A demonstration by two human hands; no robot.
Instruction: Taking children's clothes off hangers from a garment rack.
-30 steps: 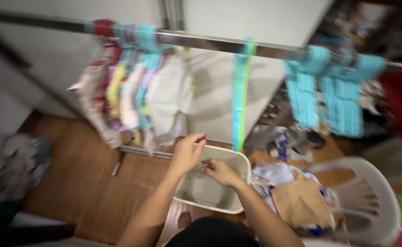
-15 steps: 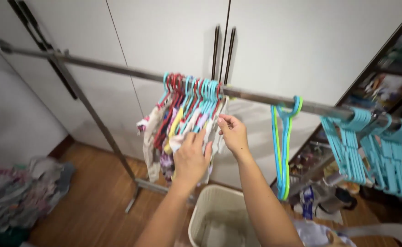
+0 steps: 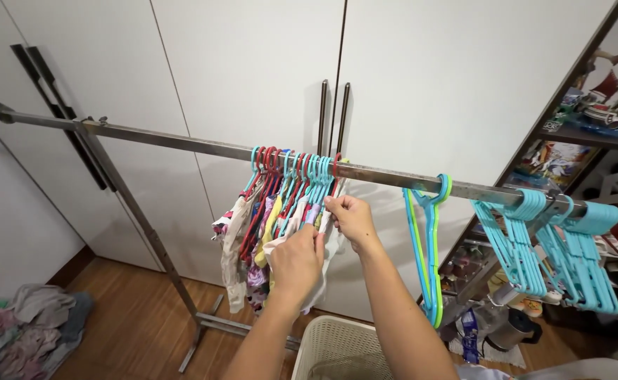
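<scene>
A metal clothes rail (image 3: 154, 140) crosses the view in front of white wardrobe doors. A bunch of small garments (image 3: 253, 232) hangs from it on red and turquoise hangers (image 3: 291, 172). My left hand (image 3: 296, 260) presses against the white garment at the right end of the bunch. My right hand (image 3: 351, 218) pinches the top of that same garment just under its hanger, thumb and fingers closed on the cloth.
Two bare hangers, blue and green (image 3: 429, 246), hang to the right, then a thick cluster of turquoise hangers (image 3: 548, 246). A cream laundry basket (image 3: 323, 345) stands below my arms. A pile of clothes (image 3: 20, 331) lies on the wooden floor at left. Cluttered shelves (image 3: 590, 119) stand at right.
My view rose from the basket to the rail. Both hands came up from the basket to the hanging clothes and closed on the white garment at the bunch's right end.
</scene>
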